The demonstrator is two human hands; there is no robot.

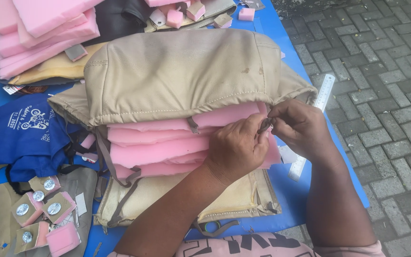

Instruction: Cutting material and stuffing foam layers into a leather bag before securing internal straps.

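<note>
Table point(305, 190): covered in blue sheet, standing on grey paving bricks; everything below lies on it.
Beige seat cover point(177, 76): largest piece, tan leatherette with pale stitching along the hem and a few small brown stains near the right end; it sits as a cap over a stack of foam at the middle of the table, its open edge facing the person.
Pink foam slabs point(158, 150): several layers stacked and poking out from under the cover's hem, with a brownish strap hanging down at the left.
Flat beige panel point(243, 195): lies beneath the foam stack, its worn edge and straps toward the person.
Second foam pile point(39, 28): pink sheets at the far left corner.
Blue cloth bag point(20, 138): crumpled at the left, white print on it.
Left hand point(238, 147): resting against the foam, fingers pinched together on a small dark strap end point(265, 125) at the cover's right hem.
Right hand point(300, 126): meets the left, fingertips closed on the same strap end.
Clear ruler point(316, 112): partly under the right wrist, at the table's right edge.
Foam blocks with metal discs point(39, 209): near-left corner.
</note>
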